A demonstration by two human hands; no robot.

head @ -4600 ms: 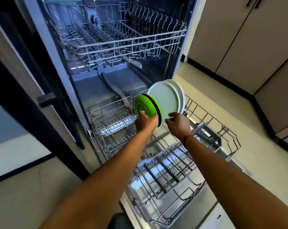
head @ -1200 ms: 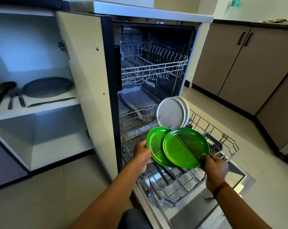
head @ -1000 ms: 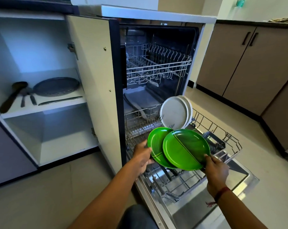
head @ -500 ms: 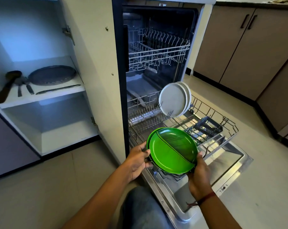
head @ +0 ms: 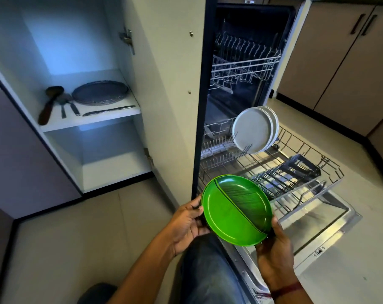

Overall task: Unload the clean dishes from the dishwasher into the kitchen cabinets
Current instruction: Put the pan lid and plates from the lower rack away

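Note:
Two green plates point(head: 234, 210) are stacked one on the other, tilted, in front of the open dishwasher point(head: 252, 62). My left hand point(head: 187, 222) grips their left rim and my right hand point(head: 275, 253) holds their lower right rim. Several pale grey plates point(head: 254, 129) stand upright at the back of the pulled-out lower rack point(head: 295, 170). To the left is the open cabinet point(head: 94, 119), its upper shelf carrying a dark round tray point(head: 100, 92), a ladle point(head: 47, 106) and cutlery point(head: 108, 110).
The dishwasher door point(head: 317, 233) lies flat and open under the lower rack. The upper rack point(head: 245, 64) sits pushed in. The cabinet's side panel point(head: 170, 95) stands between cabinet and dishwasher. Closed brown cabinets point(head: 344, 51) line the right wall. My knee point(head: 205, 270) is below the plates.
Both hands lifted the two green plates out of the lower rack, stacked them together and carried them down and toward me. The view shifted left, showing more of the open cabinet.

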